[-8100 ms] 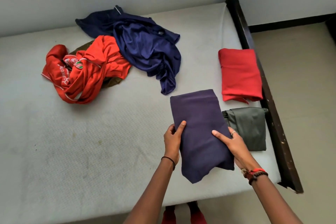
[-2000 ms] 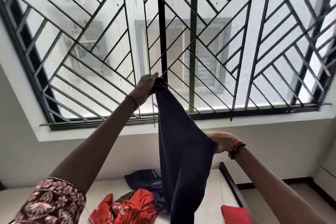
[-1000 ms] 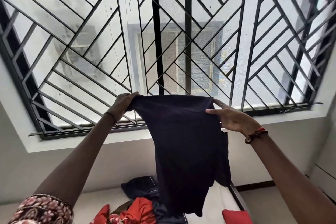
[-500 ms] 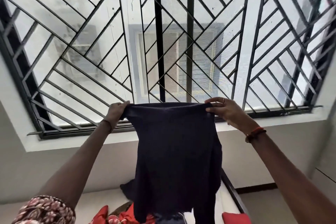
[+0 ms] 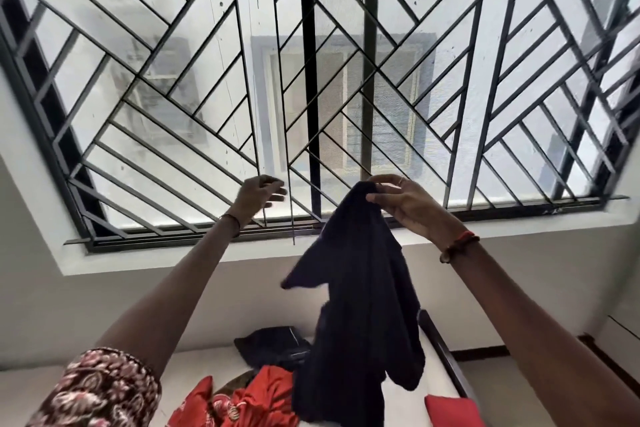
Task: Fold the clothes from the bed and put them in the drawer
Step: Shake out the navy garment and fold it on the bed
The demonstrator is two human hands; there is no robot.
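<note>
Item, left: our left hand (image 5: 258, 196), raised before the window grille (image 5: 173, 121). The fingers are loosely curled and hold nothing, with clear air between them and the cloth.

Item, low centre: unfolded red clothes (image 5: 256, 399) and a dark heap (image 5: 273, 347) on the bed (image 5: 204, 364), not yet folded.

Item, centre: the navy garment (image 5: 367, 305), up in the air. Its long axis hangs straight down from one gathered top point. A loose corner juts leftward, below and to the right of our left hand.

Item, right: our right hand (image 5: 412, 208), thumb and fingers pinching that top point. This is the only grip on the cloth.

Item, low right: a folded red piece (image 5: 450, 409) on the bed.

Judgement: the free corner lies nearer our left hand, which would need to reach down and rightward to catch it and spread the cloth.
</note>
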